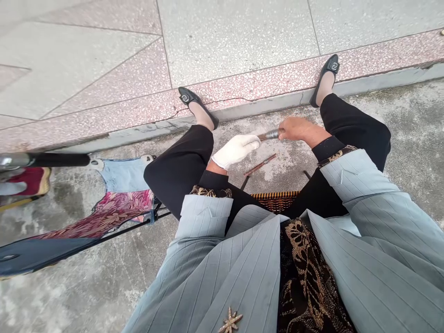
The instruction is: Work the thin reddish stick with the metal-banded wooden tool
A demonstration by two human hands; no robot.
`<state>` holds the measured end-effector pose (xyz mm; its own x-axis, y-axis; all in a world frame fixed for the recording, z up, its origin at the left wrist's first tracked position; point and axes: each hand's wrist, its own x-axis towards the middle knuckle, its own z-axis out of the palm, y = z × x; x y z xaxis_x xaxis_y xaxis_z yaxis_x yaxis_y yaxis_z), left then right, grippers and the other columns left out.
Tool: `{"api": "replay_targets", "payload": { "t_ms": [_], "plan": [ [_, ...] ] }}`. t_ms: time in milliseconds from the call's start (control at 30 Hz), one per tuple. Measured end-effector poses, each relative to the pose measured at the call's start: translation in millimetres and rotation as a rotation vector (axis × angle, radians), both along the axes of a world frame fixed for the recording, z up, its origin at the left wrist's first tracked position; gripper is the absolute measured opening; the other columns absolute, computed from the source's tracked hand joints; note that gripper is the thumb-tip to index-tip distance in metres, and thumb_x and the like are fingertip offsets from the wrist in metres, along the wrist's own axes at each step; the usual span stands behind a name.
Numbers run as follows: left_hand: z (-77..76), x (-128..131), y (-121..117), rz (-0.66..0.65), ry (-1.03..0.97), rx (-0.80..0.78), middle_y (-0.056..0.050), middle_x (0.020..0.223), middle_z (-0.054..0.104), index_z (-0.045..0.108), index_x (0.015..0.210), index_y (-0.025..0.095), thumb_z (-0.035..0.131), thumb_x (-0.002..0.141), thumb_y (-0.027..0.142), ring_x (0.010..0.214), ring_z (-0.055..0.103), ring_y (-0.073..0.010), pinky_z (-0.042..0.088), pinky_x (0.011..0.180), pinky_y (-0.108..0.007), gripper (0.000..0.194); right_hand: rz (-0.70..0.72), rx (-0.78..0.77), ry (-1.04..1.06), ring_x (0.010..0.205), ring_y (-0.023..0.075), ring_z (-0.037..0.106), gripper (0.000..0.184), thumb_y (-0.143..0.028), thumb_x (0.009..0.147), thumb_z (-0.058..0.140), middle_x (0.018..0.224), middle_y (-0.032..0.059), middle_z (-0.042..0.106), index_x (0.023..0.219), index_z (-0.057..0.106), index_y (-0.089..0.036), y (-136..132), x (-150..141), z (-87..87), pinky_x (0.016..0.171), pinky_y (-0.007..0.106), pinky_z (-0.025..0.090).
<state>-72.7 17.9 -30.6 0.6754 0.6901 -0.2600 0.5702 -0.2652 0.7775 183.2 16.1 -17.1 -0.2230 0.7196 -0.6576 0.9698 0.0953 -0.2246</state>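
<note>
On my feed the white cotton-gloved left grip (236,151) sits bunched against a ridged steel cylinder (269,134), though I cannot tell whether it closes on it, and a slim reddish-brown rod (260,165) lies loose on the grey concrete floor (398,115) just below, touching neither hand. Further right, the bare right grip (294,128) is curled shut around the cylinder's far end. From here, the rod shows no join to the cylinder.
</note>
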Motion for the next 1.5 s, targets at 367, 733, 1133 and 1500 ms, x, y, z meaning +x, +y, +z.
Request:
{"api": "replay_targets", "payload": {
  "t_ms": [367,733,1133,1500],
  "plan": [
    [-23.9,11,5,0.106,0.058,0.008,-0.007,0.091,0.072,0.066,0.090,0.017,0.046,0.101,0.037,0.088,0.061,-0.0202,0.051,0.087,-0.034,0.030,-0.069,-0.222,0.778,0.074,0.0151,0.061,0.026,-0.043,0.099,0.069,0.082,0.0019,0.069,0.094,0.073,-0.018,-9,15,31.2,0.075,0.028,0.049],
    [-35.6,22,-11,-0.190,0.022,-0.045,-0.005,0.085,0.071,0.069,0.088,0.018,0.046,0.097,0.047,0.081,0.063,-0.0204,0.051,0.082,-0.033,0.038,-0.220,0.145,0.069,0.107,0.0319,0.069,0.031,-0.035,0.102,0.063,0.118,0.0195,0.076,0.120,0.075,-0.011,0,8,14.4,0.087,0.036,0.050],
    [-16.3,5,2,0.030,-0.178,-0.219,-0.002,0.075,0.061,0.067,0.088,0.017,0.056,0.096,0.049,0.064,0.049,-0.0129,0.043,0.063,-0.028,0.036,0.027,-0.490,0.854,0.065,0.0110,0.058,0.029,-0.038,0.089,0.085,0.077,-0.0017,0.068,0.104,0.077,-0.015,-9,17,17.1,0.066,0.024,0.048],
    [-13.0,7,-4,-0.077,-0.160,-0.270,-0.003,0.081,0.066,0.069,0.088,0.016,0.060,0.090,0.062,0.071,0.052,-0.0135,0.044,0.068,-0.026,0.047,-0.641,0.361,0.406,0.091,0.0239,0.069,0.020,-0.029,0.106,0.064,0.097,0.0114,0.072,0.108,0.070,-0.011,13,25,-4.8,0.085,0.036,0.054]
  ]
}}
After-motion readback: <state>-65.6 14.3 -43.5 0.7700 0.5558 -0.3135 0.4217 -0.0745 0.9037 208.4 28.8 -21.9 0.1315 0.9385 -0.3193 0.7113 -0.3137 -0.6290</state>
